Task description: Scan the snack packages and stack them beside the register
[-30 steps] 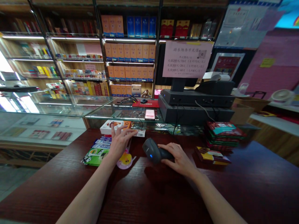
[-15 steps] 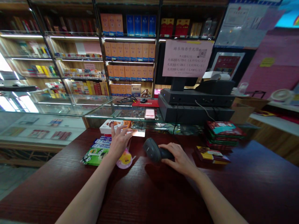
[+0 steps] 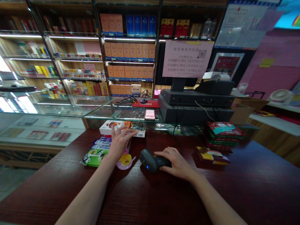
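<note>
My left hand reaches over a white and orange box, fingers spread. A fingertip touches a white piece with a barcode; whether it belongs to the box I cannot tell. Below the palm lies a round pink and yellow toy-like item, partly hidden by my wrist. Green and blue snack packets lie left of that wrist. In my right hand, fingers wrap the handle of a dark barcode scanner. Its head points left, with a blue light showing, just above the wooden counter.
A stack of red and green boxes and some yellow-brown boxes sit to the right. Behind stands a dark cash register with a hanging cable. A glass counter borders the far side, with a small framed code.
The scanner has shifted slightly left and down, and its blue light now shows. The bright glow on the barcode piece is gone. My left hand has hardly moved.
</note>
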The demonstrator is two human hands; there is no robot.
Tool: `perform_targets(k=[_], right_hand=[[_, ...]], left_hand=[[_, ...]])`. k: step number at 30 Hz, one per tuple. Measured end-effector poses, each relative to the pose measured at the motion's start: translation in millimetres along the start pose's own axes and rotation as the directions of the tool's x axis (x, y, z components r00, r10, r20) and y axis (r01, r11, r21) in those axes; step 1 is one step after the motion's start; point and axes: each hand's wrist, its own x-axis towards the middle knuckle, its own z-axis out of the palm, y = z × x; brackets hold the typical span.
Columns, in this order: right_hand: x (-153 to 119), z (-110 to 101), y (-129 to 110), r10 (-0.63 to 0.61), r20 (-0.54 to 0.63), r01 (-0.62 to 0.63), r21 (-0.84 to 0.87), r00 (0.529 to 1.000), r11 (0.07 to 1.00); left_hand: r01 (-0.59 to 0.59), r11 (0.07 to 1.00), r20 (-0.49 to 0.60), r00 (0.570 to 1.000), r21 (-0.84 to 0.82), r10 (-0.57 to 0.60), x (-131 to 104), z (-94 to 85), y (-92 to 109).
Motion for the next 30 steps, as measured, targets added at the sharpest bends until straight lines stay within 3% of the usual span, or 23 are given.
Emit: perform_targets(k=[6,30], right_hand=[[2,6,-4,-0.034,0.043,0.034,0.007,0.999,0.999],[18,25,-30,-0.102,0.034,0.101,0.045,0.994,0.994]], left_hand=[[0.002,1.000,0.010,1.000,0.012,-0.002,0,0.1,1],[0.018,0.999,-0.008,1.000,-0.029,-0.018,1,1.3,4]])
